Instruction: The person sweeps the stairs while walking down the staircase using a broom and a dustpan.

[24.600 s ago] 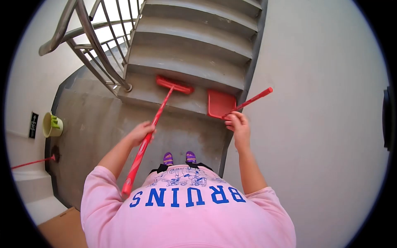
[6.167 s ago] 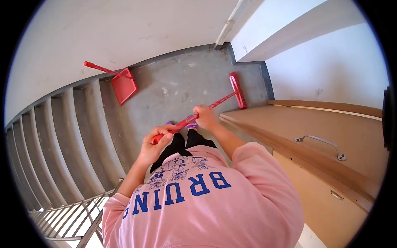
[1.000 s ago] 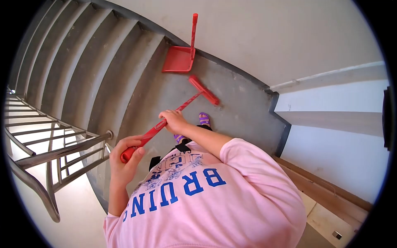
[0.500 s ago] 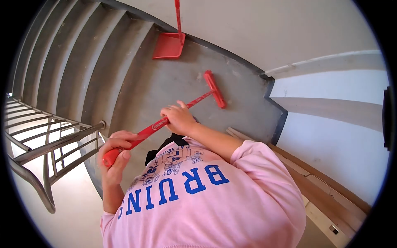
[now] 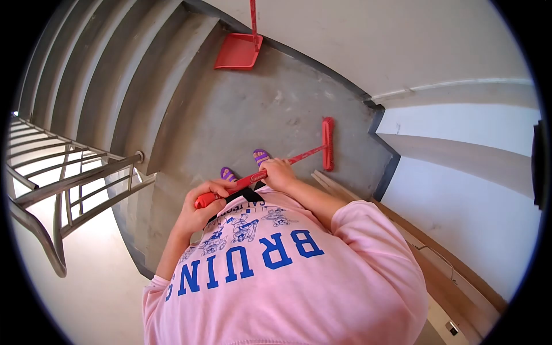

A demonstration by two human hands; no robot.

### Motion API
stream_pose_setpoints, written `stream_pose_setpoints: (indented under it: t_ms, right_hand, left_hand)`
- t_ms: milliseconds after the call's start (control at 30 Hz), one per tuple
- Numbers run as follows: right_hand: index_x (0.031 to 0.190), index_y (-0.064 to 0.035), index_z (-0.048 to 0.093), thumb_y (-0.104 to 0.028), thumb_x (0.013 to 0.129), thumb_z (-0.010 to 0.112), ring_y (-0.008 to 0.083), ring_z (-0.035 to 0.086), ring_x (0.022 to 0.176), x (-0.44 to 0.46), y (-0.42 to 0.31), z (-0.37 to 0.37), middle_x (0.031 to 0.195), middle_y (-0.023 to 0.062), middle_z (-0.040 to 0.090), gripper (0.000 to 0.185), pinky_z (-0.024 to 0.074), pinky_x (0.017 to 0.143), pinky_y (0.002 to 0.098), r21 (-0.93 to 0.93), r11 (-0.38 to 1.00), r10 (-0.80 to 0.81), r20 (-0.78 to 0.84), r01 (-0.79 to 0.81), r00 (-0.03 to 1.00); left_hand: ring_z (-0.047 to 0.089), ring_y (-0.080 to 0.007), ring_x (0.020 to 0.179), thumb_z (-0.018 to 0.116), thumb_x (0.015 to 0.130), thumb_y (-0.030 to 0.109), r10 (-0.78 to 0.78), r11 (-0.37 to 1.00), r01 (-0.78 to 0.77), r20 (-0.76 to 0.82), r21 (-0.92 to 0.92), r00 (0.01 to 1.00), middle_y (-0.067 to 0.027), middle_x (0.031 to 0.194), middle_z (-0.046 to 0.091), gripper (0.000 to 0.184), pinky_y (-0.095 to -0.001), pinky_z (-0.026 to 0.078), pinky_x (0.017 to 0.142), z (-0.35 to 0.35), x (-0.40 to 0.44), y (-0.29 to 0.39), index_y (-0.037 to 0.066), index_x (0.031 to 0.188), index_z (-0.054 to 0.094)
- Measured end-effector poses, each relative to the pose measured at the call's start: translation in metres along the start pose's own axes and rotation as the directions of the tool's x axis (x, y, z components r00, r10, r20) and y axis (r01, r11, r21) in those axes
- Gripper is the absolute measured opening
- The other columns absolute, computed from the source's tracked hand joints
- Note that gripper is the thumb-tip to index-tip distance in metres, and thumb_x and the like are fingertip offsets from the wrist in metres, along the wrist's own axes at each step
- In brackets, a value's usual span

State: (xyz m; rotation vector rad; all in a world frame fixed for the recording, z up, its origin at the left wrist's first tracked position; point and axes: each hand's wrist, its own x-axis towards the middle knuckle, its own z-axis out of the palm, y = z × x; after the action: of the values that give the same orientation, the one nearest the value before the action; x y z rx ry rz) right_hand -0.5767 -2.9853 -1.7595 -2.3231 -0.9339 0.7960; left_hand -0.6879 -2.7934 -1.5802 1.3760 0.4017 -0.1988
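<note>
My left hand point(image 5: 205, 202) is wrapped round the top end of a red broom handle point(image 5: 240, 183). Farther down the same handle, my right hand point(image 5: 278, 173) grips it in front of my waist. The red broom head point(image 5: 328, 144) rests on the grey floor to my right, its long side pointing away from me. A red dustpan point(image 5: 239, 50) with an upright red handle stands on the floor against the far wall, near the foot of the stairs.
Concrete stairs point(image 5: 129, 75) are on the left, with a metal railing point(image 5: 80, 181) nearer me. A stepped white wall point(image 5: 454, 129) borders the right side. A wooden door point(image 5: 443, 270) is behind on the right. My feet in purple sandals point(image 5: 261, 155) stand on the landing.
The broom head has moved right and nearer to me, turning more upright in view. Both my hands have shifted right with the handle. My sandals have come into view.
</note>
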Motion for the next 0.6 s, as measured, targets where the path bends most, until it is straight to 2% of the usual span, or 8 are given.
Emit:
stream_pose_setpoints:
  t_ms: [100,300,400,600]
  right_hand:
    - [0.079,-0.0157,0.062,-0.025,0.074,0.064,0.0265,0.057,0.089,0.005,-0.018,0.006,0.084,0.0053,0.063,0.01,0.0407,0.076,0.0439,-0.025,1.0,0.012,0.124,-0.009,0.992]
    - [0.081,-0.016,0.063,-0.023,0.076,0.062,0.0281,0.058,0.088,0.018,-0.082,0.045,0.083,0.0064,0.063,0.009,0.0412,0.077,0.0424,0.006,0.996,-0.095,0.117,0.094,0.989]
    - [0.082,-0.0161,0.062,-0.022,0.075,0.062,0.0285,0.058,0.088,0.026,-0.129,0.069,0.084,0.0062,0.063,0.009,0.0412,0.077,0.0422,0.017,0.991,-0.135,0.11,0.134,0.985]
    - [0.086,-0.0155,0.06,-0.018,0.074,0.063,0.0278,0.057,0.088,0.051,-0.208,0.132,0.087,0.0051,0.061,0.013,0.04,0.078,0.0423,0.053,0.962,-0.273,0.138,0.268,0.952]
  left_hand:
    - [0.054,-0.0208,0.104,0.054,0.073,-0.008,0.01,1.0,-0.01,-0.007,0.022,1.0,-0.0148,0.11,0.06,0.016,-0.0337,0.039,0.093,-0.014,-0.017,0.001,0.0,0.087,0.057]
    - [0.055,-0.0215,0.101,0.052,0.073,-0.008,0.042,0.999,-0.04,-0.117,0.016,0.992,-0.0157,0.108,0.061,0.016,-0.0337,0.041,0.09,-0.062,-0.072,0.007,-0.002,0.087,0.057]
    - [0.056,-0.0209,0.1,0.052,0.073,-0.008,0.134,0.99,-0.123,-0.172,0.073,0.976,-0.0158,0.107,0.061,0.015,-0.0331,0.042,0.088,-0.096,-0.11,0.001,-0.002,0.086,0.057]
    - [0.056,-0.019,0.094,0.053,0.072,-0.004,0.118,0.99,-0.082,-0.363,0.113,0.924,-0.0152,0.106,0.062,0.013,-0.0303,0.043,0.083,-0.156,-0.184,-0.002,-0.002,0.084,0.058]
